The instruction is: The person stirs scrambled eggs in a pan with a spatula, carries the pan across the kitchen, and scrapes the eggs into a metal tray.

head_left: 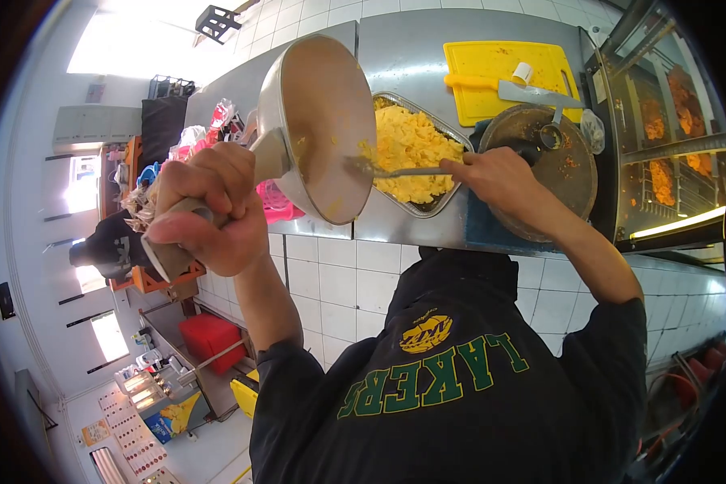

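Note:
My left hand (218,206) grips the handle of a pan (323,121), which is tipped on its side with its pale inside facing right. Bits of yellow egg cling to that inside. In my right hand (492,177) is a long-handled spatula (411,171), its blurred head against the pan's inner wall. Scrambled egg (411,141) fills a rectangular foil tray (437,211) just right of the pan. The tray stands on the steel counter (411,40).
A yellow cutting board (468,60) with a knife (532,94) lies at the back right. Nearer is a round dark board (508,125) with a small ladle (551,135). A lit glass food cabinet (661,145) stands at the right. Pink plastic items (276,202) sit behind the pan.

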A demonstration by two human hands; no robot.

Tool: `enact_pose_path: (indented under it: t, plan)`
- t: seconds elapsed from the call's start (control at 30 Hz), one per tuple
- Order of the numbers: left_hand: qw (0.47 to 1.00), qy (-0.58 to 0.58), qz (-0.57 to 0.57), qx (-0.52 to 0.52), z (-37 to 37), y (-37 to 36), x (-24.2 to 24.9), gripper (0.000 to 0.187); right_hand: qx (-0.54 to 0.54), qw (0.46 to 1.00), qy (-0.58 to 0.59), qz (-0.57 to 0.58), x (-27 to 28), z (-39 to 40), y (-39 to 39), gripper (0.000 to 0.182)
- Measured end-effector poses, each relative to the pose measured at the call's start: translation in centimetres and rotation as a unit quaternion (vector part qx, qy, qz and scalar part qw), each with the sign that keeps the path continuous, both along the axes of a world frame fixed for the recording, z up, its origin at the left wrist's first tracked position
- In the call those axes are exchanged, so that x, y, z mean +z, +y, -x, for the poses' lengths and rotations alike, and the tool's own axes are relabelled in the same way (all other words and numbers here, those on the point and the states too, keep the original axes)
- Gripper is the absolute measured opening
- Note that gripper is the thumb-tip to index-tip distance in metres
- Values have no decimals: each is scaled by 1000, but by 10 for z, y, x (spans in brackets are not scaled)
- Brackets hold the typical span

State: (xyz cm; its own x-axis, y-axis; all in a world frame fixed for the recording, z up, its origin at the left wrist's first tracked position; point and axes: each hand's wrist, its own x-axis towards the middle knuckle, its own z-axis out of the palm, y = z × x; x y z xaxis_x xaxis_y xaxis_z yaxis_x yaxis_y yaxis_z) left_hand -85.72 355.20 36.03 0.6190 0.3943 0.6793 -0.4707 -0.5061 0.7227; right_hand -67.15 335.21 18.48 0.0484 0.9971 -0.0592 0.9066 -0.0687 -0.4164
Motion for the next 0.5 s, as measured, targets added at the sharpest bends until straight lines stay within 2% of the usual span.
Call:
enact_pose_path:
  t: [0.1, 0.17, 0.3, 0.37, 0.43, 0.5]
  plan:
    - [1000, 6, 7, -10, 2, 2, -2, 58, -23, 999, -24, -24, 2, -1, 0, 31]
    - [1000, 10, 16, -18, 2, 3, 0, 58, 21, 998, 20, -53, 17, 5, -4, 29]
    - [999, 29, 5, -26, -3, -4, 2, 59, 49, 999, 12, -17, -1, 23, -3, 27]
    - [999, 44, -1, -15, -5, -10, 4, 59, -27, 997, -41, -53, -13, 20, 1, 25]
    - [998, 57, -11, 0, -4, -8, 6, 59, -37, 998, -21, -39, -7, 19, 1, 26]
    - [998, 27, 25, -47, -2, -2, 5, 59, -52, 998, 2, -19, 5, 20, -5, 27]
